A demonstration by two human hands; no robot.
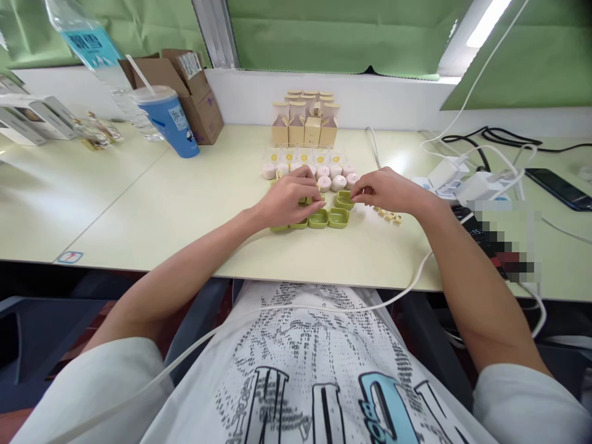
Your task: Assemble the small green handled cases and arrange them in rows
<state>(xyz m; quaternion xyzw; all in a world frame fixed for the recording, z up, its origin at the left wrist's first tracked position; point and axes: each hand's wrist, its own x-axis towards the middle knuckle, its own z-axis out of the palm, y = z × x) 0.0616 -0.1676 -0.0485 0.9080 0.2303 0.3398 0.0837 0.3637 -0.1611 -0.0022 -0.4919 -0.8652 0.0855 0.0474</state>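
Reaching forward over the pale table (176, 203) in the head view, both hands meet at a cluster of small green trays. The left hand (289, 200) lies palm down, fingers curled over the row of green trays (338, 217), which runs left to right along the near edge of the cluster. Its fingertips are hidden, so whether it clamps anything cannot be told. The right hand (388, 191) has thumb and forefinger drawn together on the right rim of the loose green tray (343, 198). That tray sits just behind the row's right end and directly left of those fingertips, nearer this hand than the other. Just beyond lie round white pieces (331, 179), with beige cartons (305, 126) stacked behind them. Tan bits (389, 216) rest just beside the right wrist.
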